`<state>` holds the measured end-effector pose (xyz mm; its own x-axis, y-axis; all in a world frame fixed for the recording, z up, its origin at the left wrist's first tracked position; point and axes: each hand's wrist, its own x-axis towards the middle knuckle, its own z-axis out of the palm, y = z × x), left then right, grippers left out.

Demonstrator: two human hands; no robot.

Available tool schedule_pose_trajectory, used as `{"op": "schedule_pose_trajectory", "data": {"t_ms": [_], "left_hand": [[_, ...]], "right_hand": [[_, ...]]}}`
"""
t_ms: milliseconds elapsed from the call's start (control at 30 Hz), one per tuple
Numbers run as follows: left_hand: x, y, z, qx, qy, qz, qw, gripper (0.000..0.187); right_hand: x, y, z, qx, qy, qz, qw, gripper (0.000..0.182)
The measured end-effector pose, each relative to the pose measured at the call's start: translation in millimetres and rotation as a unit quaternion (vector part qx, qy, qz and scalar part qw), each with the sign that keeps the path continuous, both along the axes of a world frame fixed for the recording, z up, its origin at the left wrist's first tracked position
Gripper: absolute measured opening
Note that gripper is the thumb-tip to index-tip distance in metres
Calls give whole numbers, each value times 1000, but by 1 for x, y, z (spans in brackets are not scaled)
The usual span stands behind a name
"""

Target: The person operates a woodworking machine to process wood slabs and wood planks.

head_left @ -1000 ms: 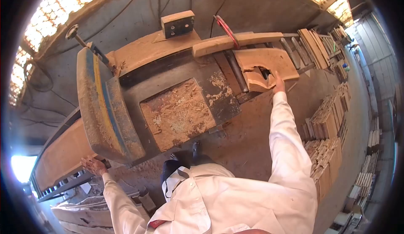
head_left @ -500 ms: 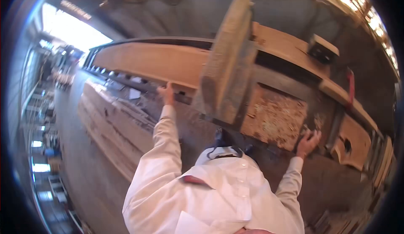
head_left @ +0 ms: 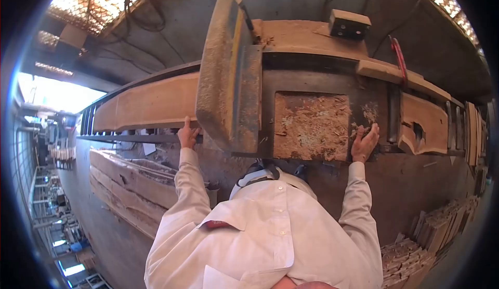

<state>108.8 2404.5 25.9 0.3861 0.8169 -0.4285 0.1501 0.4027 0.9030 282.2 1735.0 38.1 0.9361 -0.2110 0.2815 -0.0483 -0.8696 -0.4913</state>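
My left hand [head_left: 188,134] is at the near edge of a long wooden plank [head_left: 145,102], one finger stretched out towards the wood and nothing in its grasp. Just right of it rises a dusty machine guard [head_left: 228,81] with a blue and yellow side. My right hand [head_left: 365,142] is open, its fingers spread at the right end of the dark machine table [head_left: 312,81]. Between the hands, wood chips [head_left: 312,125] fill a square recess in that table. Beyond my right hand lies a piece of wood [head_left: 423,122] with a dark hole, on rollers.
A red clamp-like handle [head_left: 399,59] and a dark box with a wooden top [head_left: 350,25] stand along the back. Rough slabs [head_left: 130,185] lie on the floor at left. Stacked wood strips [head_left: 408,260] are at lower right. Cables [head_left: 150,13] hang behind.
My view has levelled and swung, shifting the machine leftward in the picture. Both hands remain near the same spots, the right one now nearer the table's edge with fingers more upright.
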Motion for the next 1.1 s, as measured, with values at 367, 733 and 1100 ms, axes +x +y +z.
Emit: {"op": "schedule_pose_trajectory", "data": {"t_ms": [367, 733, 1100], "left_hand": [[-35, -14, 51, 107, 110, -262, 953, 56], [-11, 36, 2, -27, -17, -52, 998, 65], [-9, 14, 3, -61, -36, -96, 993, 66]], "right_hand": [[-4, 3, 6, 50, -1, 4, 999, 89], [-2, 0, 9, 8, 48, 6, 999, 101], [8, 8, 9, -36, 48, 27, 998, 91]]}}
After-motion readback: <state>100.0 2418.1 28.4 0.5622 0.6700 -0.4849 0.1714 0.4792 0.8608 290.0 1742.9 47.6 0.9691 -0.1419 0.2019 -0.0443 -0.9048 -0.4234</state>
